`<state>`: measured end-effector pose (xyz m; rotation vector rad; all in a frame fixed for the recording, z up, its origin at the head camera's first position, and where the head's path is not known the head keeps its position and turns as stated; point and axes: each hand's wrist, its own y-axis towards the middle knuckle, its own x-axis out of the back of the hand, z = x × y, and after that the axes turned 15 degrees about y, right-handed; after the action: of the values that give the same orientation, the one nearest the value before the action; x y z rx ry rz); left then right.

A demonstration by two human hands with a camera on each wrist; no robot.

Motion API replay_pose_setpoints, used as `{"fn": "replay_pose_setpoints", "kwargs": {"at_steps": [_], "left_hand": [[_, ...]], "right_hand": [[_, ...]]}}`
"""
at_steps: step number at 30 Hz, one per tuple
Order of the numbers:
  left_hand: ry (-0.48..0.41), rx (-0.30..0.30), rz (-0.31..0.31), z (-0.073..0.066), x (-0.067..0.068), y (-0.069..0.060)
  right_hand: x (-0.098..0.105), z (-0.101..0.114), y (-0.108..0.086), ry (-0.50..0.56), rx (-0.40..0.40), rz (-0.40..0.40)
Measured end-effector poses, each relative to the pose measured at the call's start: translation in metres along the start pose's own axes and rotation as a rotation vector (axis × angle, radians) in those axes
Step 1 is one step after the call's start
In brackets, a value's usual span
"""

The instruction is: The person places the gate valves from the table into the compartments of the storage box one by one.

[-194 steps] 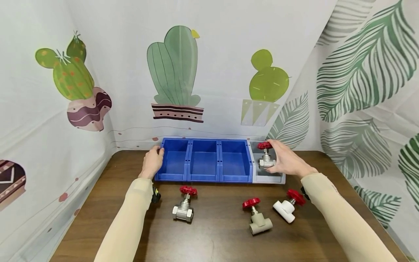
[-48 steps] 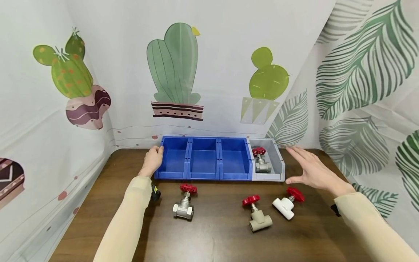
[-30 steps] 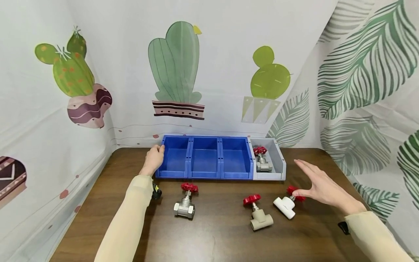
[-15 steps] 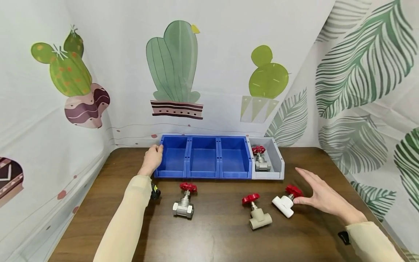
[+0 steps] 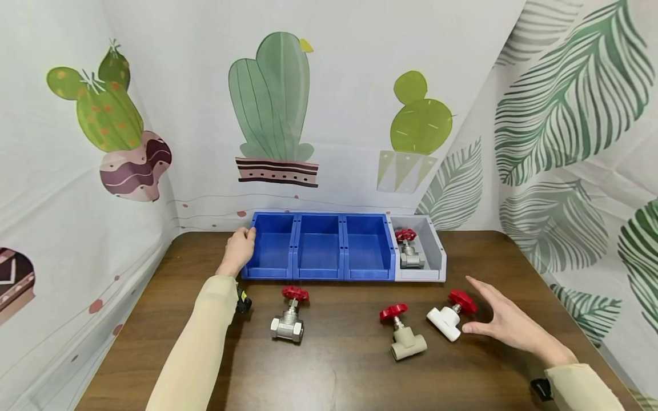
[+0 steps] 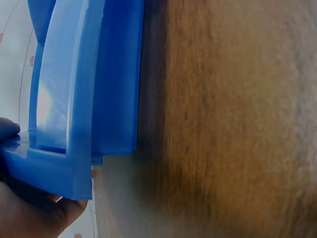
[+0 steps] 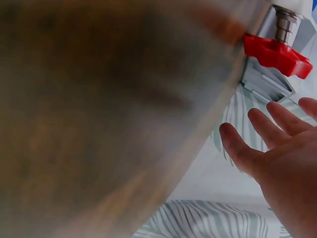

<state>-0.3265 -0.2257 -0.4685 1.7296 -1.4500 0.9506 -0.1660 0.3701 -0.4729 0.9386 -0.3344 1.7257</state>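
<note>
1. The left hand (image 5: 239, 250) grips the outer side wall of the leftmost blue bin (image 5: 269, 274), fingers over the edge; three blue bins and a grey bin (image 5: 420, 276) stand in a row at the back of the counter (image 5: 334, 377).
2. The right hand (image 5: 516, 325) holds nothing; its fingers and thumb are spread, just beside the white valve (image 5: 445, 323), with a gap visible in the right wrist view between the fingers and the red handwheel (image 7: 277, 57).
3. The white valve lies on the counter in front of the grey bin, near the tan valve (image 5: 407, 342); a loose metal valve (image 5: 288, 327) lies farther left, and a binned metal valve (image 5: 412, 260) sits inside the grey bin.
4. Possible trouble, as I judge it: the thumb, so close to the white body, could nudge and roll it before a hold is made; a grip on the handwheel alone might let it turn and the body swing; a careless sweep leftward could knock the tan valve; a hard pull by the left hand could drag the row askew.
5. No brand, label or writing can be read on the bins or valves.
</note>
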Motion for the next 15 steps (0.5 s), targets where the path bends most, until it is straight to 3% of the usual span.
{"fn": "replay_pose_setpoints", "kwargs": {"at_steps": [15], "left_hand": [[-0.006,0.004,-0.001,0.001,0.000,0.001]], "right_hand": [[-0.012,0.008,-0.010,0.022,-0.044,-0.012]]}}
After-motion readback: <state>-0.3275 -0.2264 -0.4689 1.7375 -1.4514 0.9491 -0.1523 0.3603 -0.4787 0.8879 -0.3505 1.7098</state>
